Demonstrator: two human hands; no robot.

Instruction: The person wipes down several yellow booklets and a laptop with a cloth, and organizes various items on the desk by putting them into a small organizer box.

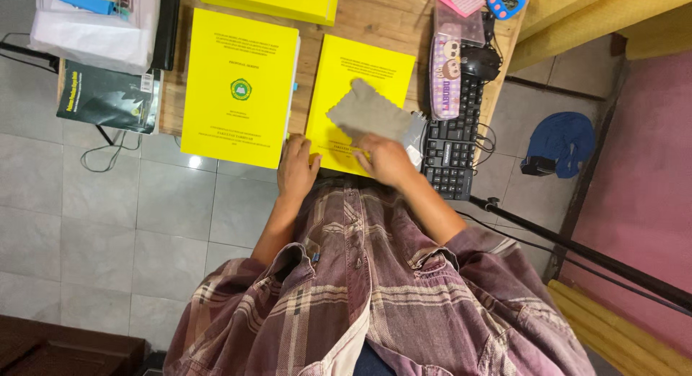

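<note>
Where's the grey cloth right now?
The grey cloth lies on the right-hand yellow book, just above the right hand and left of the black keyboard.

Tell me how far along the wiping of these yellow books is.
Done: nothing can be confirmed; no cover shows a clear before-and-after. In hand: the right hand presses a grey cloth on the nearer yellow book, while the left hand rests at its lower left corner. Left, apparently: the second yellow book beside it and the yellow stack at the desk's far edge, both untouched by either hand.
</note>
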